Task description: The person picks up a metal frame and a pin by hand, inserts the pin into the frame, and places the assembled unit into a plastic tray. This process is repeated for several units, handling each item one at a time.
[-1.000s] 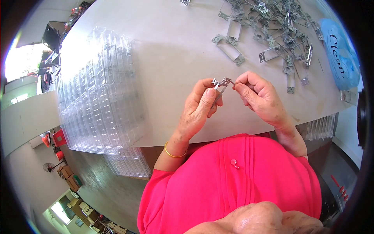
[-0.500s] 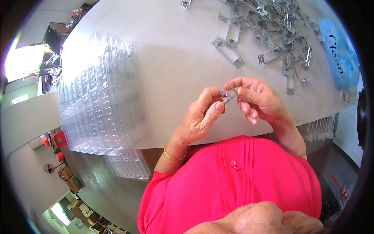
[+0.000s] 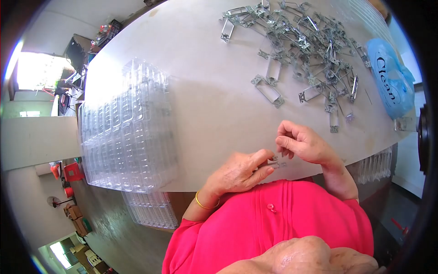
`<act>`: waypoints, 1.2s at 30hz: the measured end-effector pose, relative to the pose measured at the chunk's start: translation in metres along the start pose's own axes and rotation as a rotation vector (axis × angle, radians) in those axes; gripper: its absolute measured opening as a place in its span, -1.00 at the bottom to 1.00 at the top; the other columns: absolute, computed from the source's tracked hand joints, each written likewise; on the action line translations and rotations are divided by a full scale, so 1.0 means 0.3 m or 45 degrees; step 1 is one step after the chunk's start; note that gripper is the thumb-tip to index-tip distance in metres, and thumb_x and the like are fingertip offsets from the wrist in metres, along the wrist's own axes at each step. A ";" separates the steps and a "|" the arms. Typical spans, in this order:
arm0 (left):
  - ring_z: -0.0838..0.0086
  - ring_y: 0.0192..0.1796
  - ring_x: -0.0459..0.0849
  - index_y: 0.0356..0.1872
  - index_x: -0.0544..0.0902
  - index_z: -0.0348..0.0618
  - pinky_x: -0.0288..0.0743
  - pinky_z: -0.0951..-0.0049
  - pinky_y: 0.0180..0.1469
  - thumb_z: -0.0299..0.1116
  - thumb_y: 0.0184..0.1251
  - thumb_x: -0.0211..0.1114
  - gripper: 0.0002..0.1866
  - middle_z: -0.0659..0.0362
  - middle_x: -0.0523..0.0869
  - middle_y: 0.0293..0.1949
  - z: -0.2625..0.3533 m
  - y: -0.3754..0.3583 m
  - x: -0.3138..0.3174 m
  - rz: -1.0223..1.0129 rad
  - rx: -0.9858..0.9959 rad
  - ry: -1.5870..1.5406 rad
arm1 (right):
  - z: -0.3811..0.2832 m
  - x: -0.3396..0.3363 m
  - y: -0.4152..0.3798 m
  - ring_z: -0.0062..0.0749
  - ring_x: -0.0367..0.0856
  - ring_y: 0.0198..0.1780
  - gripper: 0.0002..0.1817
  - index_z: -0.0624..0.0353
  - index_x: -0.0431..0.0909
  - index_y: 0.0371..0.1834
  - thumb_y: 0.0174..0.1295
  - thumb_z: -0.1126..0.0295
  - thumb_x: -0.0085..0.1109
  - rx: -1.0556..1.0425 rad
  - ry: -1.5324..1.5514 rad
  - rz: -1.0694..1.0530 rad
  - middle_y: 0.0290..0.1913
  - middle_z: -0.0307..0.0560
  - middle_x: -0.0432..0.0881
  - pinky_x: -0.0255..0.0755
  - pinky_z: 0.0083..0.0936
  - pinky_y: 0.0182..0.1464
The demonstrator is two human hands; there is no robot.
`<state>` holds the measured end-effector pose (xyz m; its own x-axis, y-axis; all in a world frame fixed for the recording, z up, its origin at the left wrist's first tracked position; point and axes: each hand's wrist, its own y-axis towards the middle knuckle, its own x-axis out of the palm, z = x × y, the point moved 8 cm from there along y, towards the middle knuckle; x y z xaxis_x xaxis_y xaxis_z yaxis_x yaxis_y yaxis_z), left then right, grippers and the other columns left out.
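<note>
Near the table's front edge, my left hand (image 3: 242, 172) pinches a small metal bracket (image 3: 279, 164) between thumb and index finger. A yellow bangle (image 3: 205, 203) circles the left wrist. Just to the right, my right hand (image 3: 301, 142) has its fingers closed on a thin metal pin (image 3: 282, 154), mostly hidden by the fingertips. The two hands are close together. Beyond them a heap of metal brackets (image 3: 315, 41) covers the back right of the table, and one rectangular bracket (image 3: 268, 91) lies at its near side.
Stacked clear plastic trays (image 3: 127, 128) stand on the left of the white table (image 3: 214, 109). At the right edge lies a blue plastic bag (image 3: 388, 77) marked "Clean". More clear trays (image 3: 150, 209) sit below the table's front left edge.
Both hands appear lower in the view and nearer the body. The right hand's fingers have curled in more. The tabletop and its objects also sit lower, as the camera view has shifted.
</note>
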<state>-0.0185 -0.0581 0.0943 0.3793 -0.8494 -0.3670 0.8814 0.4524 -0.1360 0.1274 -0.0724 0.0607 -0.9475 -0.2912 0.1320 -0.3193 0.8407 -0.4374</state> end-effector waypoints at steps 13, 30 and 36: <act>0.64 -0.57 0.29 0.14 0.49 -0.31 0.10 0.62 -0.55 -0.06 0.73 -0.14 -0.53 0.05 0.60 -0.35 -0.139 0.026 -0.053 0.504 -0.285 -1.274 | -0.147 -0.017 -0.044 -0.42 0.76 -0.05 -0.88 0.27 0.43 -0.07 0.45 0.64 0.15 -0.779 0.371 0.484 0.06 0.05 0.60 0.68 -0.54 0.01; 0.59 -0.45 0.46 0.20 0.45 -0.32 0.40 0.54 -0.37 -0.38 0.59 0.19 -0.69 0.19 0.57 -0.38 -0.048 0.003 -0.090 0.720 0.036 -0.001 | -0.125 0.040 -0.004 -0.35 0.71 -0.45 -0.91 0.24 0.40 -0.13 0.47 0.53 0.13 -0.378 -0.385 0.624 -0.44 -0.02 0.65 0.56 -0.40 -0.40; 0.43 -0.49 0.59 0.18 0.45 -0.35 0.47 0.44 -0.41 -0.43 0.56 0.21 -0.69 0.08 0.66 -0.38 -0.003 -0.009 -0.091 0.779 0.223 0.327 | -0.068 0.063 0.012 -0.55 0.56 -0.60 -0.85 0.21 0.47 -0.07 0.57 0.37 -0.05 -0.055 0.266 0.150 -0.51 -0.15 0.65 0.45 -0.58 -0.51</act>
<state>-0.0314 -0.0358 0.1038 0.7640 -0.3538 -0.5396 0.5704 0.7612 0.3086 0.1081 -0.0655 0.0797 -0.9596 -0.0931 0.2656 -0.2027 0.8832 -0.4229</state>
